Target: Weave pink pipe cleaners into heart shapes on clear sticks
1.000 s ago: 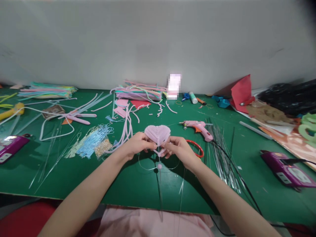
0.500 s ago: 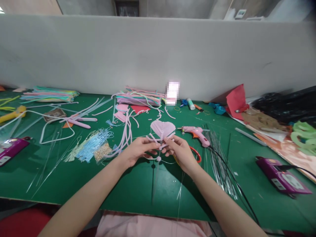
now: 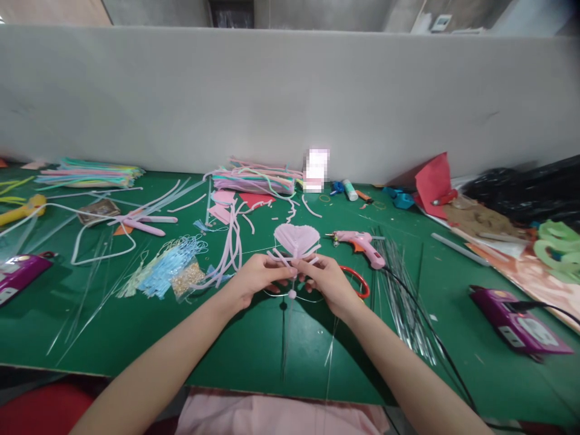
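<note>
Between both hands is a pink heart made of pipe cleaner (image 3: 296, 237), on a thin stem that carries a small pink ball (image 3: 292, 295) lower down. Short pink pipe cleaner ends stick out to both sides below the heart. My left hand (image 3: 260, 278) pinches the piece from the left, thumb at the stem. From the right, my right hand (image 3: 328, 279) pinches the same spot, its thumb close to the left one. Some fingertips are hidden behind the piece. Red-handled scissors (image 3: 357, 279) lie partly under my right hand.
A pink glue gun (image 3: 360, 243) lies to the right with its black cord, beside a sheaf of clear sticks (image 3: 403, 296). Left are blue tassels (image 3: 167, 266) and a bag of beads (image 3: 188, 279). Bundled pipe cleaners (image 3: 254, 180) lie by the grey partition (image 3: 272, 96).
My right hand has shifted slightly left and down, its thumb now closer to my left thumb. The heart sits a little lower and turned more upright.
</note>
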Demonstrator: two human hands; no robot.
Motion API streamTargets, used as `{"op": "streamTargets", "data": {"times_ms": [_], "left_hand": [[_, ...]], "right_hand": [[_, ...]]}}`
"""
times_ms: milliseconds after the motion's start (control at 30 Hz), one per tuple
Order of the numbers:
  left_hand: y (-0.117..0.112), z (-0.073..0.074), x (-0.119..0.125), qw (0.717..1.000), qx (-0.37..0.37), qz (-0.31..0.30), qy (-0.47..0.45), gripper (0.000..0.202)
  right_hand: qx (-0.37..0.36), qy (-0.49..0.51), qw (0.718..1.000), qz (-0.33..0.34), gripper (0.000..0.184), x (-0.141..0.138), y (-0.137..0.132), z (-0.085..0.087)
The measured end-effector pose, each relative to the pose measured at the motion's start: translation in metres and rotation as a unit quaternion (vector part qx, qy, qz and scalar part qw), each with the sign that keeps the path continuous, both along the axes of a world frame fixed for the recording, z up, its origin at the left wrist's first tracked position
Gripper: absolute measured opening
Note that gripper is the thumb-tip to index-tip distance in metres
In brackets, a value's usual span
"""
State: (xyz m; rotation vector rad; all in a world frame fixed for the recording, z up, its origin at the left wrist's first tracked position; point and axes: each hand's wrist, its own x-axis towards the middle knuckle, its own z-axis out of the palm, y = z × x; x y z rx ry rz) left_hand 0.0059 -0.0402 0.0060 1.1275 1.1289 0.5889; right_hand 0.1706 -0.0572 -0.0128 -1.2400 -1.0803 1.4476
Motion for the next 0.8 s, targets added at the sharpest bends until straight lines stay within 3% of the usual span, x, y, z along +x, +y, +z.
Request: {"op": "streamTargets", "data": {"times_ms": [167,667,800], "left_hand": [[-0.0014,-0.0012,0.0019,1.0,0.009,-0.002,-0.005,0.02],[-0.0035,-0.002,0.0023,0.999,0.036,-0.034,-0.003,0.023],[-0.0024,-0.0002,0.0021,1.0,0.022,-0.005,-0.012,0.031]], "right_hand": [[-0.025,0.017,0.999,0.042,0.033,0.003,0.0012,-0.0005],[-0.009,-0.007,1.0,0.02,0.033,0.0024,0.0019,-0.0031],[0.008,0.005,1.0,-0.007,0.032,0.0032,0.0019,-0.0038]]}}
